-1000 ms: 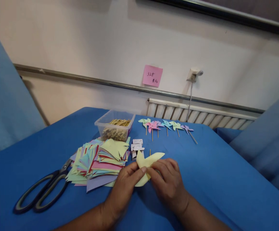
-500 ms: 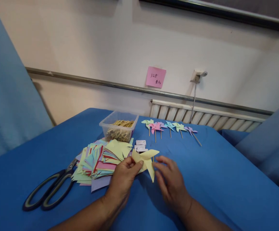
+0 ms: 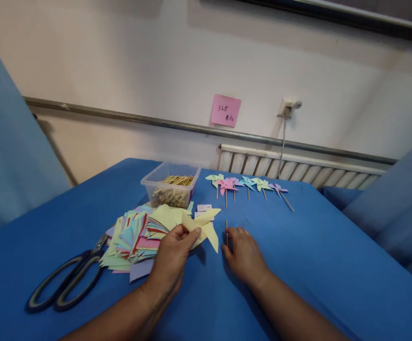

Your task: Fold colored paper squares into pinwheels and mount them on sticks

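Observation:
My left hand pinches a folded pale-yellow paper pinwheel by its middle and holds it just above the blue cloth. My right hand rests on the cloth to the right of it, thumb and forefinger closing on a thin wooden stick that lies there. A pile of cut coloured paper squares sits directly left of my left hand.
A clear plastic box of sticks stands behind the pile. Several finished pinwheels lie in a row at the back. Black-handled scissors lie at the left. Small white boxes lie behind the yellow pinwheel. The blue table cloth stretches right.
My right hand let go of the yellow paper and moved down to the stick on the cloth. My left hand kept the pinwheel and lifted it slightly left, its blades now spread.

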### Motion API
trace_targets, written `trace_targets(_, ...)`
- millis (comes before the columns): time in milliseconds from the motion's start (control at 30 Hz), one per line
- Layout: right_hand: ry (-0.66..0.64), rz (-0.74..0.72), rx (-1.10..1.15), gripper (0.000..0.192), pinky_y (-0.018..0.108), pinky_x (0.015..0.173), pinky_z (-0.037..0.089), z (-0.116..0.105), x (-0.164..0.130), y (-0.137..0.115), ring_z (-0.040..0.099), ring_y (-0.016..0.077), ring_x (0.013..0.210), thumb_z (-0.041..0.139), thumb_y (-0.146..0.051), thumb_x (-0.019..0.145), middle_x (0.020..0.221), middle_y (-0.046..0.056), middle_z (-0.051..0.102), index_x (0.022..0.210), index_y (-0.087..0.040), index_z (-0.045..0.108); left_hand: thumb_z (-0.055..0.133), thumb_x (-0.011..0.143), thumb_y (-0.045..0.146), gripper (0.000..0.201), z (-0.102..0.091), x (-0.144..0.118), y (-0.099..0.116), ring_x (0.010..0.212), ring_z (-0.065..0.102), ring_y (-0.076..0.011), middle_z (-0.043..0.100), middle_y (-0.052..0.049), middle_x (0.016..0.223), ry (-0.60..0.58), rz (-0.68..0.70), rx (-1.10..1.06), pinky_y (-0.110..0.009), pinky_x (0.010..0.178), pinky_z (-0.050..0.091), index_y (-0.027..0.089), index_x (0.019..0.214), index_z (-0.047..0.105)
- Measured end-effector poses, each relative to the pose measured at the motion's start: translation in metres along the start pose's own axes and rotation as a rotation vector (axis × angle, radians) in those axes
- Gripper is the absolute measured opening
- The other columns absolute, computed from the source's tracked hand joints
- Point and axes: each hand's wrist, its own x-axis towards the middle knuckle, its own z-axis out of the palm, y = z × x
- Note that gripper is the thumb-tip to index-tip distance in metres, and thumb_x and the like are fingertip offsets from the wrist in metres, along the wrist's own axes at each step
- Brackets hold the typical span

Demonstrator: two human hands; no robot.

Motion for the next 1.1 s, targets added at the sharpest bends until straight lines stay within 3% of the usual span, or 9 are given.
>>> trace_targets(167, -0.055, 0.082, -0.167, 0.037, 0.029, 0.079, 0.039, -0.005, 0.004, 0.013, 0.058, 0.0222, 0.092, 0.041, -0.002, 0.077, 0.096, 0.012, 0.063, 0.109, -0.012, 0.056, 0.073, 0.061, 0.034, 0.031, 0.002, 0.000, -0.003, 0.063, 0.060, -0.0159, 0.067, -0.003, 0.071, -0.004, -0.010, 0.039, -0.027, 0.061, 0.046, 0.012, 0.082, 0.066)
trace_targets(333, -0.060, 0.057, -0.312, 0.023, 0.029, 0.075, 0.039, -0.009, 0.005, 0.011, 0.057, 0.0230, 0.089, 0.043, -0.009, 0.083, 0.094, 0.012, 0.062, 0.099, -0.013, 0.059, 0.074, 0.061, 0.034, 0.030, 0.006, -0.001, -0.008, 0.063, 0.060, -0.0145, 0.068, -0.001, 0.072, -0.033, -0.025, 0.060, -0.025, 0.061, 0.046, 0.014, 0.082, 0.066)
trace_targets(433, -0.027, 0.045, -0.317, 0.021, 0.029, 0.074, 0.038, -0.007, 0.009, 0.012, 0.056, 0.0228, 0.089, 0.045, -0.014, 0.086, 0.094, 0.010, 0.062, 0.102, -0.016, 0.059, 0.075, 0.059, 0.032, 0.031, 0.007, -0.002, -0.009, 0.065, 0.061, -0.0152, 0.069, -0.002, 0.077, -0.052, -0.040, 0.055, -0.026, 0.063, 0.046, 0.014, 0.084, 0.066)
trace_targets(633, -0.018, -0.006, -0.360, 0.025, 0.029, 0.074, 0.037, -0.002, 0.012, 0.015, 0.054, 0.0225, 0.087, 0.040, -0.004, 0.082, 0.091, 0.010, 0.061, 0.093, -0.016, 0.060, 0.074, 0.061, 0.030, 0.035, 0.009, -0.004, -0.009, 0.067, 0.062, -0.0164, 0.071, -0.004, 0.080, -0.087, -0.059, 0.036, -0.027, 0.064, 0.047, 0.014, 0.091, 0.065)
trace_targets(967, -0.035, -0.016, -0.347, 0.021, 0.030, 0.073, 0.037, -0.001, 0.013, 0.009, 0.055, 0.0230, 0.086, 0.042, -0.007, 0.084, 0.088, 0.011, 0.061, 0.087, -0.016, 0.061, 0.072, 0.063, 0.034, 0.029, 0.005, 0.002, -0.017, 0.058, 0.058, -0.0138, 0.068, -0.003, 0.072, -0.095, -0.050, 0.095, -0.024, 0.056, 0.043, 0.012, 0.080, 0.065)
trace_targets(1100, 0.008, 0.047, -0.299, 0.025, 0.029, 0.071, 0.039, -0.004, 0.014, 0.009, 0.056, 0.0216, 0.083, 0.039, -0.003, 0.082, 0.092, 0.011, 0.060, 0.090, -0.015, 0.060, 0.071, 0.062, 0.032, 0.027, 0.006, 0.002, -0.017, 0.057, 0.057, -0.0135, 0.068, -0.002, 0.069, -0.109, -0.050, 0.080, -0.024, 0.055, 0.043, 0.013, 0.080, 0.064)
